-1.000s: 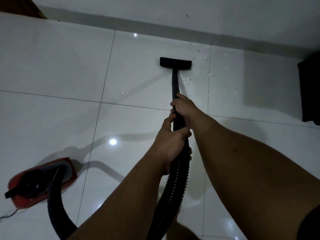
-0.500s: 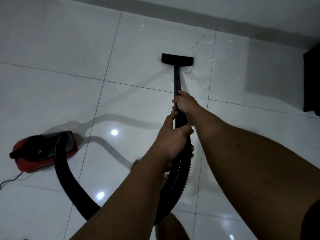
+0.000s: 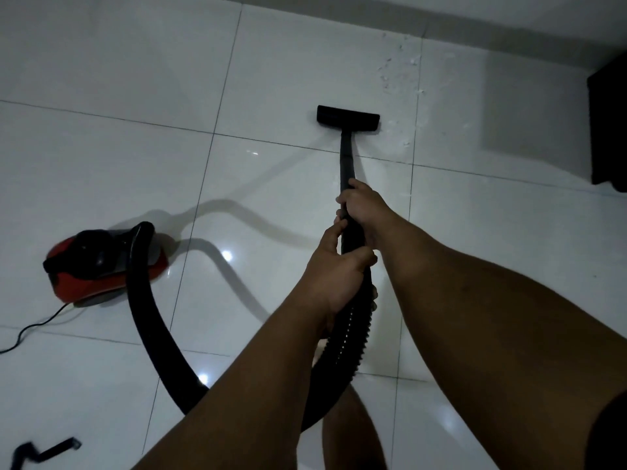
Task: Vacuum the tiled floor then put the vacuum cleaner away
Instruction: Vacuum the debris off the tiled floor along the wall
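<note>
A black vacuum wand (image 3: 346, 157) runs away from me to a flat black floor nozzle (image 3: 347, 118) resting on the glossy white tiled floor (image 3: 101, 164). My right hand (image 3: 363, 206) grips the wand higher up; my left hand (image 3: 334, 276) grips it just below, where the ribbed black hose (image 3: 146, 317) begins. The hose loops left to the red and black vacuum cleaner body (image 3: 105, 262) on the floor at left. White crumbs (image 3: 400, 72) lie scattered on the tiles to the right of and beyond the nozzle.
A thin power cord (image 3: 30, 329) trails from the vacuum body toward the left edge. A dark piece of furniture (image 3: 607, 127) stands at the right. The wall base (image 3: 475, 32) runs along the top. A small black object (image 3: 44, 452) lies at bottom left.
The nozzle has slid back toward me, away from the wall. The view has shifted, so the vacuum body sits higher and more of the hose and cord shows.
</note>
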